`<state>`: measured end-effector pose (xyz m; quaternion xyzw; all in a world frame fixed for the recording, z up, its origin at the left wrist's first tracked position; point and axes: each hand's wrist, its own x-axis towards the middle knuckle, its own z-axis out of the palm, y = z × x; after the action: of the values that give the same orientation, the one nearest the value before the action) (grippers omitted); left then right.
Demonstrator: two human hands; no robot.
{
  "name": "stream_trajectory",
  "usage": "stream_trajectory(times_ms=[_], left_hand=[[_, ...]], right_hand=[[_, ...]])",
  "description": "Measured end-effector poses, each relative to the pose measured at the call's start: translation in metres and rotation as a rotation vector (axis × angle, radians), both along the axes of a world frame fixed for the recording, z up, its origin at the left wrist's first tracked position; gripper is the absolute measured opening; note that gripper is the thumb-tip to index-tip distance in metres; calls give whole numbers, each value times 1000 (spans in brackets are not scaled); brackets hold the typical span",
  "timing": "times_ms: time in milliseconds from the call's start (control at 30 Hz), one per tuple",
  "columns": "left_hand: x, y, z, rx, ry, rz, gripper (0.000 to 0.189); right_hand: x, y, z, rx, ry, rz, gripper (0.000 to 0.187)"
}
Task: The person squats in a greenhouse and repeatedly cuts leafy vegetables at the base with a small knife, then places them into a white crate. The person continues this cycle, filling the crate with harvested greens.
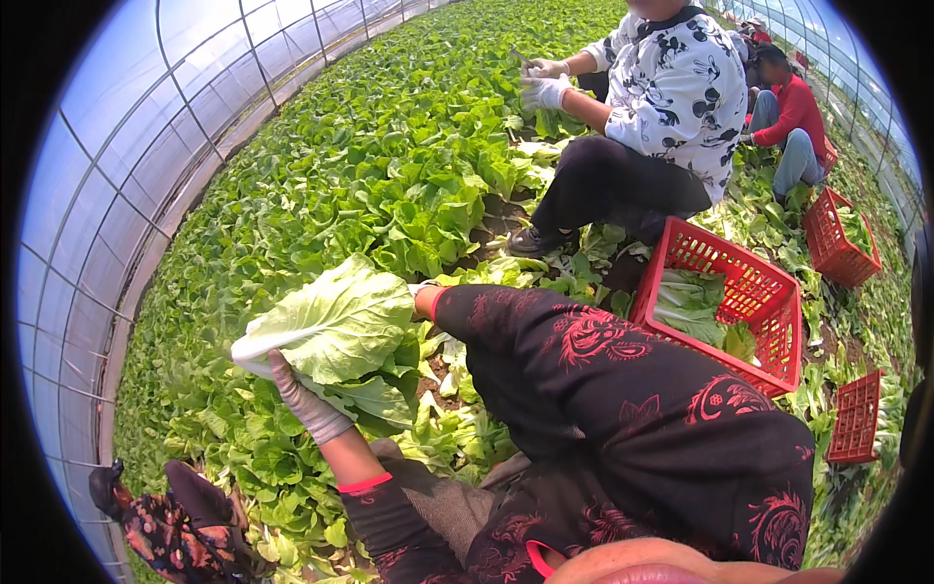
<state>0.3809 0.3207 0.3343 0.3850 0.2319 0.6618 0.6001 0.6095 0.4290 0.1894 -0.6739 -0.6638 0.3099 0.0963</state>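
Note:
A pale-green head of leafy cabbage (339,314), with a thick white stem end at its left, is held up above the crop. My left hand (310,405), in a thin whitish glove, grips it from below near the white base, the thumb lying along the stem. Broad leaves fan out to the right of that grip. Behind them, my right hand (425,287) is mostly hidden; only a bit of glove shows at the wrist, so whether it holds anything cannot be told. Growing leafy greens (408,197) spread beneath and beyond the cabbage.
A red plastic crate (784,328) with some cut greens stands at my right; more red crates (839,248) sit beyond it. A gloved co-worker (671,95) sits ahead, holding a blade. Another person (182,533) crouches lower left. Trimmed leaves (467,431) litter the soil. Greenhouse film (95,241) curves along the left.

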Motion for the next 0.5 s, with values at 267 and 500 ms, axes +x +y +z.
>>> stream_trajectory(times_ms=[267, 500], left_hand=[[-13, 4, 1, 27, -26, 36, 75], [-20, -1, 2, 19, -46, 59, 78]], right_hand=[[7, 24, -26, 117, -47, 74, 38], [7, 15, -15, 53, -165, 23, 34]])
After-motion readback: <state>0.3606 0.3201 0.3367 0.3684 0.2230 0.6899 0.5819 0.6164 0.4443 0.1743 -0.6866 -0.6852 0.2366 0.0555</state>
